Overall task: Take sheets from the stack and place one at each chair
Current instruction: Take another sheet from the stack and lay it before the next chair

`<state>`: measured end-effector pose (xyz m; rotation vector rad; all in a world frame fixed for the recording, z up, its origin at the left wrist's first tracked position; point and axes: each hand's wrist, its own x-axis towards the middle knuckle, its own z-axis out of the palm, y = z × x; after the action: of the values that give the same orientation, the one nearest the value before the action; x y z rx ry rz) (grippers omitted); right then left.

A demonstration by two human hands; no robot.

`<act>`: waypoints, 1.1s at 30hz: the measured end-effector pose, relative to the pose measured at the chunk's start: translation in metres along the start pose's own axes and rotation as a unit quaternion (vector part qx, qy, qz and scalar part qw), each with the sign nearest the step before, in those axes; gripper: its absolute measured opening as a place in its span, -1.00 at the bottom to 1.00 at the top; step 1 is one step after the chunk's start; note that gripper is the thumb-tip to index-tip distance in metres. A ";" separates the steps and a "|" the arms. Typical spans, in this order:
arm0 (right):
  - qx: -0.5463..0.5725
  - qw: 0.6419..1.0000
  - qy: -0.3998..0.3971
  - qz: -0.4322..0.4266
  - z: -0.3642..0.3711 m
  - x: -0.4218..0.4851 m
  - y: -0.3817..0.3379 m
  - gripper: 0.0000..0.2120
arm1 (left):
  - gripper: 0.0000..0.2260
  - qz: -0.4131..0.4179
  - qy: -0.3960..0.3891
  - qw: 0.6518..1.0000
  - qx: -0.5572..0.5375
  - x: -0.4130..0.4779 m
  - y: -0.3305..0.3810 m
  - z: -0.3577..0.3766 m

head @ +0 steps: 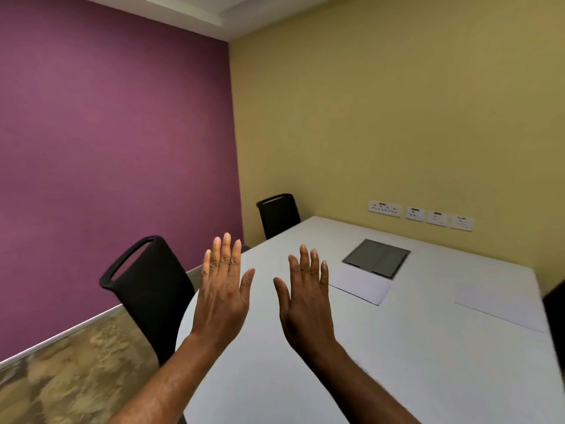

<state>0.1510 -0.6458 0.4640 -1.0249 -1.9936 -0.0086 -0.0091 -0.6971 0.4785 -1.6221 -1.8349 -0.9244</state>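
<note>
My left hand [222, 289] and my right hand [305, 296] are raised side by side over the near end of the white table [397, 362], backs toward me, fingers spread, holding nothing. White sheets [360, 286] lie on the table just right of my right hand, in front of a grey panel; I cannot tell whether they form a stack or one sheet. Another white sheet [501, 304] lies near the table's right edge. A black chair [149, 289] stands at the table's left side, close to my left hand. A second black chair [278, 216] stands at the far left corner.
A grey flip-lid panel [376, 257] is set into the table's middle. Part of a dark chair [555, 316] shows at the right edge. Wall sockets [420, 213] line the yellow wall behind the table. Patterned carpet [61, 377] lies left, under the purple wall.
</note>
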 end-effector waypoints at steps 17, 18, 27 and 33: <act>-0.107 0.984 0.042 0.139 0.067 0.033 0.094 -0.46 | -0.44 0.106 -0.068 0.981 -0.150 0.069 -0.020 0.151; -0.111 0.982 0.041 0.145 0.071 0.037 0.103 -0.47 | -0.44 0.110 -0.073 0.980 -0.151 0.074 -0.021 0.161; -0.164 0.969 0.049 0.179 0.104 0.058 0.148 -0.51 | -0.42 0.128 -0.112 0.964 -0.207 0.106 -0.022 0.242; -0.218 0.950 0.052 0.216 0.139 0.078 0.164 -0.52 | -0.43 0.143 -0.140 0.947 -0.252 0.129 -0.041 0.299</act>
<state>0.1411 -0.4354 0.3744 -1.6933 -1.6684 -0.2707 -0.0516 -0.3871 0.3810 -2.3677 -1.5414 -1.1362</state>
